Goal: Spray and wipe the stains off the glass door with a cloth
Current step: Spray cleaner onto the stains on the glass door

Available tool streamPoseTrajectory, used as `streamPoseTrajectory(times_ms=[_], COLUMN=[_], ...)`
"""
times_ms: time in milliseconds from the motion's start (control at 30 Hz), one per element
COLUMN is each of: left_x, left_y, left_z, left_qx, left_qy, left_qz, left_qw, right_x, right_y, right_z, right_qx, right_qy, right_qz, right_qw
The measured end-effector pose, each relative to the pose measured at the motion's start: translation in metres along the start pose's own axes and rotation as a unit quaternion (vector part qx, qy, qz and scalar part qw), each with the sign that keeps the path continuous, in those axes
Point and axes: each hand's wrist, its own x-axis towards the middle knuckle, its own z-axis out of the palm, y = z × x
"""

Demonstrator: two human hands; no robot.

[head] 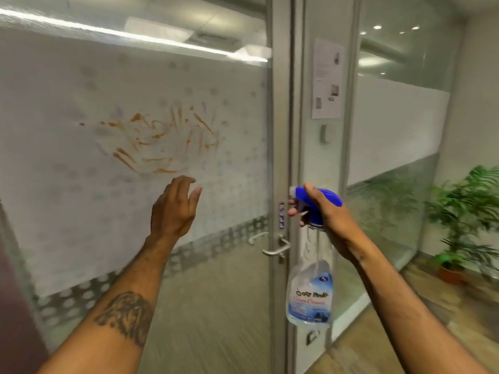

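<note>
Orange-brown smeared stains [159, 139] cover the frosted band of the glass door [67, 211] at centre left. My left hand [174, 207] is raised just below the stains, fingers relaxed, holding nothing. My right hand [321, 209] grips the blue trigger head of a clear spray bottle [310, 292], which hangs upright in front of the door frame, nozzle pointing left. No cloth is in view.
A metal door handle [275, 248] sticks out by the aluminium frame [280, 103]. A paper notice [328, 79] is stuck on the right glass panel. A potted plant [464, 225] stands on the wooden floor at the far right.
</note>
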Motion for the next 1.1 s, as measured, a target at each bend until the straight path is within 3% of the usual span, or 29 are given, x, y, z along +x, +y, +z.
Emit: streamPoseTrajectory(times_ms=[200, 367, 533, 667, 733, 800, 1100], left_x=[-0.035, -0.066, -0.103, -0.123, -0.131, -0.138, -0.181], left_y=[0.119, 0.229, 0.33, 0.412, 0.45, 0.485, 0.615], left_z=[0.069, 0.115, 0.16, 0.171, 0.172, 0.174, 0.207], left_qx=[-0.121, -0.207, -0.302, -0.387, -0.418, -0.44, -0.455], left_qy=[-0.148, -0.281, -0.452, -0.587, -0.618, -0.624, -0.637], left_qz=[0.009, 0.026, 0.006, 0.015, 0.027, 0.04, 0.138], left_qw=[0.981, 0.937, 0.839, 0.71, 0.665, 0.645, 0.606], right_x=[-0.022, -0.045, -0.077, -0.102, -0.116, -0.129, -0.18], right_y=[0.008, 0.013, 0.01, 0.008, 0.007, 0.005, -0.005], right_z=[-0.093, -0.169, -0.239, -0.297, -0.324, -0.347, -0.434], right_qx=[-0.068, -0.079, -0.098, -0.117, -0.128, -0.134, -0.153], right_qy=[0.019, 0.055, 0.089, 0.117, 0.128, 0.144, 0.243], right_qz=[0.044, 0.068, 0.068, 0.065, 0.07, 0.069, 0.07], right_qw=[0.997, 0.993, 0.989, 0.984, 0.981, 0.978, 0.955])
